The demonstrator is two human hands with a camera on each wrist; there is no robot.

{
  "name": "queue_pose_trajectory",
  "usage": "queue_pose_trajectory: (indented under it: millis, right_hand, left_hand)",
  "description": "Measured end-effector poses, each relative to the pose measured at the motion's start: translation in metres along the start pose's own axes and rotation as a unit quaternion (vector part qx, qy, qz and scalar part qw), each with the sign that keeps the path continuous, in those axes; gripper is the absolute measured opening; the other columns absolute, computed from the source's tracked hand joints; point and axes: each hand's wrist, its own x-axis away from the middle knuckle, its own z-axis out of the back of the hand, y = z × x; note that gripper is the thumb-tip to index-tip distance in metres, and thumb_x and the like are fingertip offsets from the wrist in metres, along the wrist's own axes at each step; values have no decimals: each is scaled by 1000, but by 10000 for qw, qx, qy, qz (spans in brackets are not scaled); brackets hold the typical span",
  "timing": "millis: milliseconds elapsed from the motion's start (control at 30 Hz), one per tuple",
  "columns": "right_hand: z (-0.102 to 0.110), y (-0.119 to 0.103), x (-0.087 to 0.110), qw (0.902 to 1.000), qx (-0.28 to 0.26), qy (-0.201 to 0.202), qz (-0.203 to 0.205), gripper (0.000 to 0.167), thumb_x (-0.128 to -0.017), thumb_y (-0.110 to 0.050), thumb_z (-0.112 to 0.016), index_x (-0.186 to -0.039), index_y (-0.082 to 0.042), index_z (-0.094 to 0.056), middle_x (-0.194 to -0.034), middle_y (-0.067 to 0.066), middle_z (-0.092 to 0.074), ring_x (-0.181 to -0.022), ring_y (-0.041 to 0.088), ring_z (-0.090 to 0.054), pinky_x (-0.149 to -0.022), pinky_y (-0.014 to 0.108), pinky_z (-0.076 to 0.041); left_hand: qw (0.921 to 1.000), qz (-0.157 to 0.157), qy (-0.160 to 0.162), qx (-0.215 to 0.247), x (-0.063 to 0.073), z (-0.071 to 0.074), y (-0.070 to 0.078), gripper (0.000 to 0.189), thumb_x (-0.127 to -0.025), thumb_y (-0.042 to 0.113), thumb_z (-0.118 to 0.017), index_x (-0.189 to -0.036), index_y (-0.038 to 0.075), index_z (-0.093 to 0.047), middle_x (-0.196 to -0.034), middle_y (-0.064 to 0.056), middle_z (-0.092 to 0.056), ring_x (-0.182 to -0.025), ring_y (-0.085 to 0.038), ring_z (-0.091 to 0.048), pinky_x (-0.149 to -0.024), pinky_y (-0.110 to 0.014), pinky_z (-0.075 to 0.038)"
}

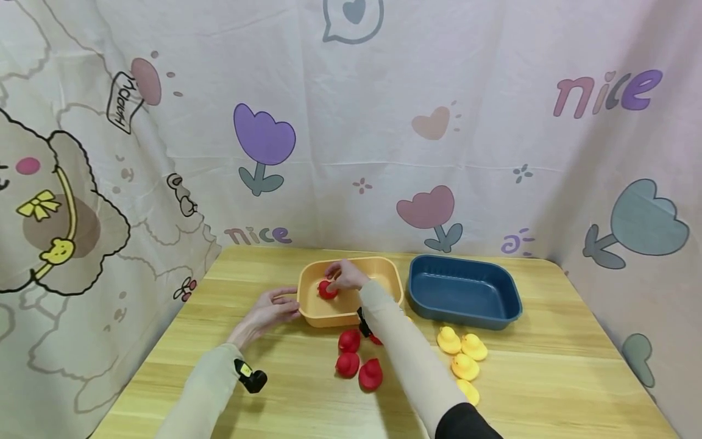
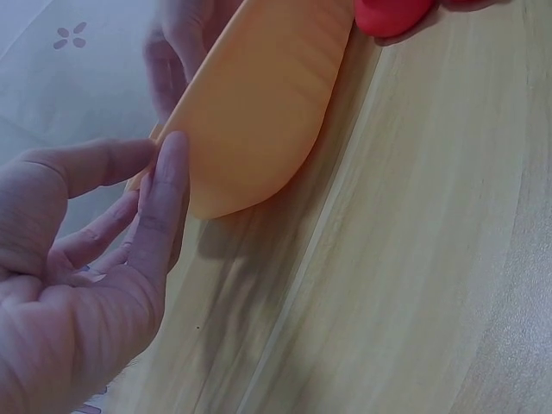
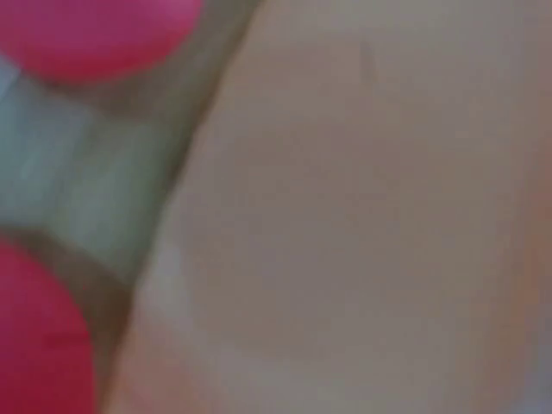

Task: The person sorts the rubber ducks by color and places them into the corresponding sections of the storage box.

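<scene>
In the head view my right hand (image 1: 351, 277) reaches into the light-orange tray (image 1: 378, 263) and pinches a red rubber duck (image 1: 328, 291) inside it. At the tray's left end is my left hand (image 1: 276, 310). The left wrist view shows this hand (image 2: 95, 267) with a fingertip on the outer wall of the tray (image 2: 267, 103) and another finger at its rim. Several more red rubber ducks (image 1: 371, 374) lie on the table before the tray, one partly behind my right sleeve. Red rounded shapes (image 3: 43, 336) and a pale surface fill the blurred right wrist view.
A dark blue tray (image 1: 466, 317) stands to the right of the orange one. In front of it several yellow rubber ducks (image 1: 465, 367) are grouped on the wooden table (image 1: 570, 366), beside my right forearm. A printed curtain (image 1: 351, 122) hangs behind the table.
</scene>
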Motion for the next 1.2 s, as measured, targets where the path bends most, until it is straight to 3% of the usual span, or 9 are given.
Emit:
queue_pose_trajectory:
  millis: [100, 300, 567, 867, 1033, 1200]
  right_hand:
    - [12, -6, 9, 9996, 70, -79, 281, 38, -81, 3, -77, -117, 10, -66, -116, 26, -69, -100, 29, -67, -85, 24, -58]
    - [40, -14, 36, 9950, 408, -249, 881, 37, -85, -2, -75, -119, 10, -65, -114, 28, -68, -95, 24, -67, -82, 19, -58]
    - [65, -11, 97, 9892, 634, -173, 1310, 23, -88, -5, -75, -110, -2, -70, -105, 17, -71, -86, 15, -66, -80, 22, -61]
    - [64, 11, 161, 9889, 604, -70, 1356, 21, -89, -9, -75, -109, -3, -71, -99, 14, -74, -78, 8, -64, -71, 23, -60]
    - [57, 23, 177, 9883, 571, 50, 1415, 23, -88, -9, -75, -110, -2, -72, -99, 13, -76, -76, 7, -65, -69, 20, -58]
    - [53, 31, 185, 9874, 689, -91, 1422, 31, -89, -9, -74, -119, 0, -70, -104, 17, -75, -78, 4, -64, -65, 20, -56]
  left_hand:
    - [10000, 8, -4, 28, 0, 0, 0, 63, -98, -5, -56, -151, -15, -23, -100, -6, -68, -85, -10, -71, -82, -20, -63]
    - [10000, 12, 29, 48, -1, -1, 1, 63, -98, -5, -57, -151, -15, -23, -100, -6, -68, -85, -11, -71, -82, -20, -63]
    - [10000, 20, 48, -17, -1, 0, -2, 63, -97, -5, -58, -151, -14, -25, -103, -9, -66, -86, -11, -71, -83, -21, -63]
    - [10000, -45, 7, 32, 0, -1, -2, 64, -97, -3, -60, -150, -15, -26, -101, -7, -66, -85, -11, -71, -82, -20, -63]
    - [10000, -53, 25, 8, 2, -1, -1, 64, -97, -4, -59, -150, -15, -25, -104, -8, -68, -87, -12, -71, -83, -20, -63]
    - [9999, -10, 115, -23, 3, -1, 0, 64, -96, -5, -60, -150, -14, -27, -104, -9, -68, -86, -12, -71, -83, -21, -63]
